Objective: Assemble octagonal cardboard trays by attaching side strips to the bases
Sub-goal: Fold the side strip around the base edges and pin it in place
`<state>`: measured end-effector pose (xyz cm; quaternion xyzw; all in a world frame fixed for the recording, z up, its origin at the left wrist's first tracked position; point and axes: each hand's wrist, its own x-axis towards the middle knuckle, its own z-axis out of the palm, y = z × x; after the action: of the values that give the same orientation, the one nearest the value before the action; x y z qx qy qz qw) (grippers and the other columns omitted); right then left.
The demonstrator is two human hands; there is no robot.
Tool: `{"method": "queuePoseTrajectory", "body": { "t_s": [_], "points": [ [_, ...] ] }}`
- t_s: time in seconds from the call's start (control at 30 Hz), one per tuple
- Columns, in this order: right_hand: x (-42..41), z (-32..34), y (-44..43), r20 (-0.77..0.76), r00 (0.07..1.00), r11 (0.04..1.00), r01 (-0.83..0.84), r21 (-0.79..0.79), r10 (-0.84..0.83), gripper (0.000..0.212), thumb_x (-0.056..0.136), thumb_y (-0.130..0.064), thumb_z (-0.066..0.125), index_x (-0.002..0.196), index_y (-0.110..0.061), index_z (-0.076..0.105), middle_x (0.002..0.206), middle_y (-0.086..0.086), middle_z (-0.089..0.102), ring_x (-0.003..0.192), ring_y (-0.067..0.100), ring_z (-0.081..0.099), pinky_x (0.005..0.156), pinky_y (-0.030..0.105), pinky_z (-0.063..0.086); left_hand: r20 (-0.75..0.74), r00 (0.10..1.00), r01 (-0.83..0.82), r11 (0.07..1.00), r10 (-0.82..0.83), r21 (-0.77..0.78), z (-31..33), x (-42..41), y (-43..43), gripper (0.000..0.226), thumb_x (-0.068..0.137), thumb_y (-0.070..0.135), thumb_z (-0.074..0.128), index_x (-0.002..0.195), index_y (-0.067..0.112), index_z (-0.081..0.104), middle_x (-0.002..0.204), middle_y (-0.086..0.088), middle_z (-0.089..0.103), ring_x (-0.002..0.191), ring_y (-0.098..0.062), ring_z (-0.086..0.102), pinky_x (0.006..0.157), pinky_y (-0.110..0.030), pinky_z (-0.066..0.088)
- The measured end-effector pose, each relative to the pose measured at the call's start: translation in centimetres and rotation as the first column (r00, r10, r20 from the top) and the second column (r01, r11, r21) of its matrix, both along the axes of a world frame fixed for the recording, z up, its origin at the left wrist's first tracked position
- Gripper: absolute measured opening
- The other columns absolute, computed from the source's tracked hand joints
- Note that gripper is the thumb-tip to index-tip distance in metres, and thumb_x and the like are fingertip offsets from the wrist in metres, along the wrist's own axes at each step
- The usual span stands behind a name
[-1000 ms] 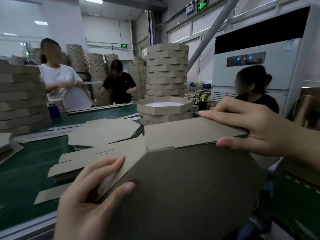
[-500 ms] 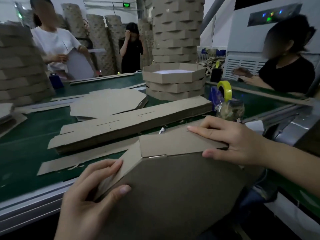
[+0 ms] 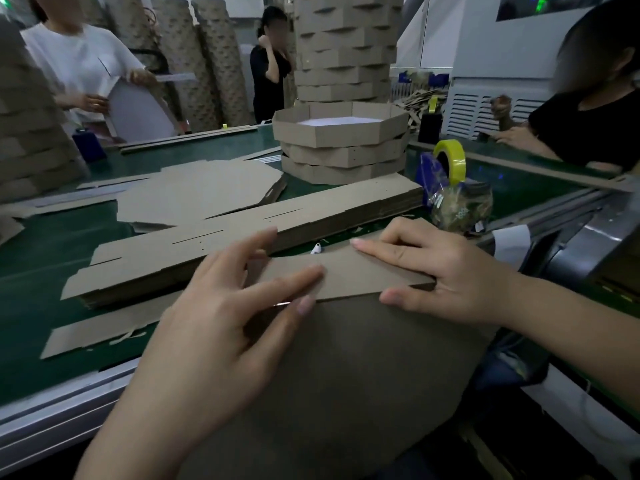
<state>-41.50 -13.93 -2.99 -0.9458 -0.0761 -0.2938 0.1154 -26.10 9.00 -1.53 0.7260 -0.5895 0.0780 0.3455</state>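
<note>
Pressing a side strip (image 3: 346, 275) against the upper edge of an octagonal base (image 3: 346, 375), a worker leans the dark board on the near edge of the green belt table (image 3: 52, 237), its lower part hanging off toward the lap. The left hand (image 3: 214, 323) lies open on the work, forefinger flat on the strip and thumb on the base just below the seam. The right hand (image 3: 450, 271) is spread the same way at the strip's other end, straight fingers on the strip and thumb at its lower edge, neither hand curled round anything. Just beyond them, along the near side of the belt, sits a stack of slotted strips (image 3: 242, 230). A pile of flat bases (image 3: 197, 192) lies toward the middle and finished trays (image 3: 343, 140) are stacked toward the far edge. A yellow tape roll (image 3: 450, 157) stands at the right edge. The cardboard looks light and stiff across its face but ready to crease at the scored folds, and its matte surface should not slip under the fingers. The safest hold appears to be flat pressure close to the seam and near each corner, with the base steadied against the table edge, since a pinch at mid-panel could buckle the strip or crush its thin edge.
</note>
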Motion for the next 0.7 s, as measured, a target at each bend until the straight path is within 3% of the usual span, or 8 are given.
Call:
{"method": "queuePoseTrajectory", "body": {
  "t_s": [0.13, 0.27, 0.4, 0.57, 0.7],
  "points": [
    [0.5, -0.1, 0.1, -0.026, 0.999, 0.998, -0.028, 0.054, 0.03, 0.06, 0.095, -0.047, 0.05, 0.14, -0.009, 0.043, 0.109, 0.006, 0.055, 0.096, 0.017, 0.056, 0.082, 0.036, 0.048, 0.106, 0.99, 0.088, 0.991, -0.098, 0.097, 0.5, -0.1, -1.2, 0.038, 0.089, 0.057, 0.038, 0.119, 0.053, 0.06, 0.133, 0.019, 0.053, 0.12, -0.01, 0.051, 0.087, -0.042, 0.051],
    [0.7, -0.1, -0.3, -0.08, 0.995, 0.979, -0.039, 0.199, 0.056, 0.057, 0.099, -0.049, 0.038, 0.14, -0.009, 0.043, 0.105, 0.006, 0.053, 0.095, 0.014, 0.053, 0.084, 0.029, 0.045, 0.063, 0.995, 0.07, 0.996, -0.073, 0.053, -0.3, 0.3, -1.9, 0.044, 0.081, 0.061, 0.048, 0.121, 0.046, 0.062, 0.125, 0.023, 0.055, 0.116, -0.008, 0.053, 0.085, -0.042, 0.052],
    [0.9, -0.2, -0.7, -0.095, 0.993, 0.944, -0.038, 0.327, 0.073, 0.044, 0.097, -0.026, 0.041, 0.132, -0.002, 0.053, 0.096, 0.011, 0.053, 0.09, 0.014, 0.053, 0.083, 0.022, 0.042, 0.048, 0.997, 0.061, 0.998, -0.062, 0.019, -0.9, 0.9, -1.9, 0.054, 0.069, 0.053, 0.069, 0.121, 0.037, 0.065, 0.124, 0.021, 0.057, 0.118, -0.009, 0.053, 0.096, -0.025, 0.044],
    [1.3, -0.2, -0.6, -0.098, 0.992, 0.958, -0.045, 0.283, 0.075, 0.04, 0.098, -0.02, 0.048, 0.131, 0.003, 0.054, 0.096, 0.005, 0.052, 0.091, 0.002, 0.05, 0.084, 0.014, 0.037, 0.012, 0.996, 0.088, 0.996, -0.088, -0.004, -1.0, 0.9, -2.1, 0.052, 0.069, 0.047, 0.071, 0.119, 0.031, 0.067, 0.12, 0.018, 0.06, 0.114, -0.008, 0.055, 0.095, -0.021, 0.041],
    [1.4, 0.2, -0.5, -0.091, 0.992, 0.961, -0.058, 0.27, 0.086, 0.042, 0.095, -0.017, 0.048, 0.133, 0.0, 0.052, 0.097, 0.001, 0.051, 0.09, 0.005, 0.051, 0.081, 0.018, 0.04, -0.011, 0.995, 0.097, 0.995, -0.097, -0.012, -1.0, 1.0, -2.1, 0.049, 0.073, 0.053, 0.066, 0.118, 0.034, 0.066, 0.123, 0.016, 0.058, 0.117, -0.013, 0.054, 0.096, -0.024, 0.041]
  ]
}}
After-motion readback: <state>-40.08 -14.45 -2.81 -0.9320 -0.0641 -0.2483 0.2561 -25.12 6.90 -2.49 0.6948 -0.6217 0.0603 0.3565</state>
